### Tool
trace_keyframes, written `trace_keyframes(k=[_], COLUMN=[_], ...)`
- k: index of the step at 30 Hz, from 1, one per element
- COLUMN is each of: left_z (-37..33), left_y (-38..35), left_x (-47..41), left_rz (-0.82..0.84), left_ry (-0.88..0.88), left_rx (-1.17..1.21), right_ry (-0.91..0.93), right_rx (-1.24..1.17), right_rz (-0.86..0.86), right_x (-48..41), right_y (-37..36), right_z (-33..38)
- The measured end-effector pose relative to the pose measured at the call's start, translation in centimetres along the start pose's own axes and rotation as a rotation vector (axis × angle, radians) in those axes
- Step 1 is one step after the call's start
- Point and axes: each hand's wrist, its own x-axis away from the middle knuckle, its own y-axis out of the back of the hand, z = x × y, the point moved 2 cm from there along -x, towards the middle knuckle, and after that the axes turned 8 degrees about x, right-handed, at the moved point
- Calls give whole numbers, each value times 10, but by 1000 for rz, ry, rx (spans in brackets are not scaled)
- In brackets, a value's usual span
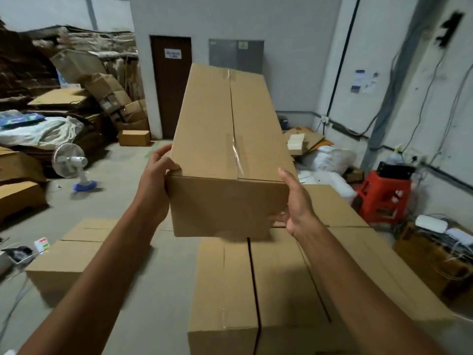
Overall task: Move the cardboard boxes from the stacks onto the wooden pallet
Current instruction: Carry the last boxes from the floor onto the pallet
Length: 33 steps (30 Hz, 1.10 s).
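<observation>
A long cardboard box (225,139), taped along its top seam, is held in the air in front of me, its far end tilted up. My left hand (157,175) grips its near left corner, thumb on top. My right hand (297,203) presses its near right side, fingers under the edge. Right below it is a stack of cardboard boxes (281,278); one has a dark strap across it. Another cardboard box (69,260) stands on the floor to the left. No wooden pallet is in view.
A white standing fan (70,163) is on the floor at left, with heaps of flattened cardboard (76,73) behind it. A brown door (171,83) lies straight ahead. At right are a red plastic stool (384,193), white bags (330,155) and wall cables.
</observation>
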Motion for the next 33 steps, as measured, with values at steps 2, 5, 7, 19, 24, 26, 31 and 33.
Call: trace_keyframes(k=[2,5,7,19,24,26,31,33], left_z=[14,32,41,137,199,225,280,300], left_y=[-33,-70,-90,-192,-218,-223,-231,-231], left_x=[-4,-14,-24,-148,-226,-251,-287,-300], left_rz=[-20,-4,28,71,20,4,5,-7], left_ry=[33,70,75,1,-5,-1,32,50], left_rx=[15,17,-10,-80,-155,-198,-278,-307], right_ry=[5,5,1,-35,-89,-121,-172,-189], right_rx=[12,34,30,-6,73,103,146,171], right_rz=[-38,-74,-69,-169,-232,-233,-235,-223], right_x=[-11,-31,-46,-199,-287,-319,-387,-414], right_y=[32,72,90,149,157,159,160,159], right_z=[9,18,23,32,32,26,7,-1])
